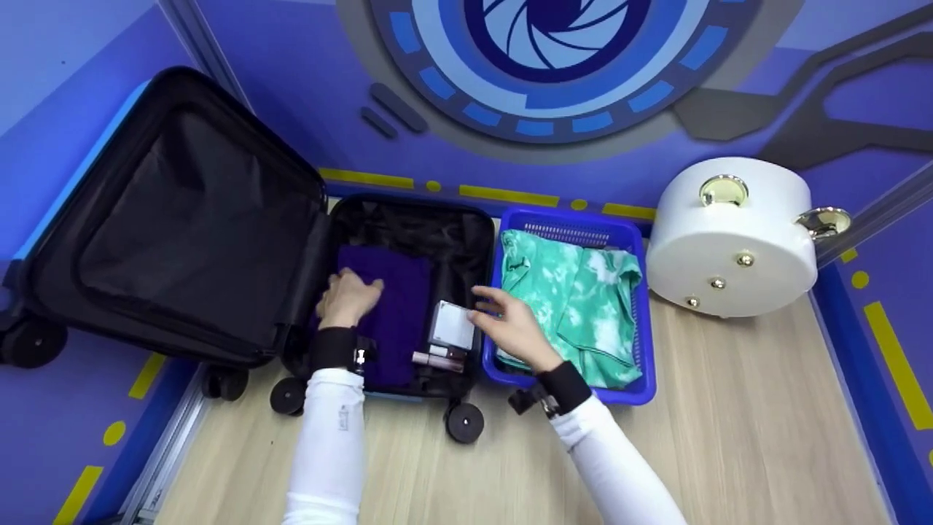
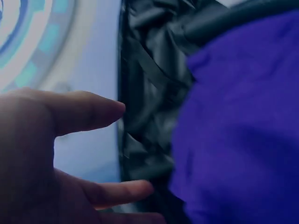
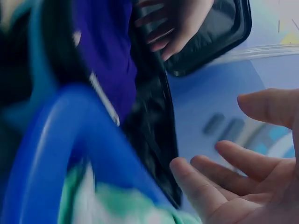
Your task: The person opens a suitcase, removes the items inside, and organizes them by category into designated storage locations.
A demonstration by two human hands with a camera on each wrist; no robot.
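Observation:
A folded purple garment [image 1: 399, 310] lies in the left part of the open black suitcase's base [image 1: 459, 226]. Over its left side is my left hand [image 1: 345, 297], fingers spread and loose; the left wrist view shows nothing in its grasp. My right hand [image 1: 516, 329] hovers between the suitcase and a blue basket [image 1: 645, 379], its fingers apart and holding nothing. Near its fingertips in the head view sits a flat whitish box [image 1: 452, 326], with small tube-like items [image 1: 439, 360] just below it. Folded green-and-white tie-dye clothing [image 1: 601, 306] fills the basket.
The suitcase lid [image 1: 197, 219] stands opened to the left, its wheels [image 1: 464, 423] facing me. Right of the basket is a round white case [image 1: 729, 240] with gold fittings. A blue patterned wall [image 1: 350, 44] closes off the back of the wooden surface [image 1: 736, 430].

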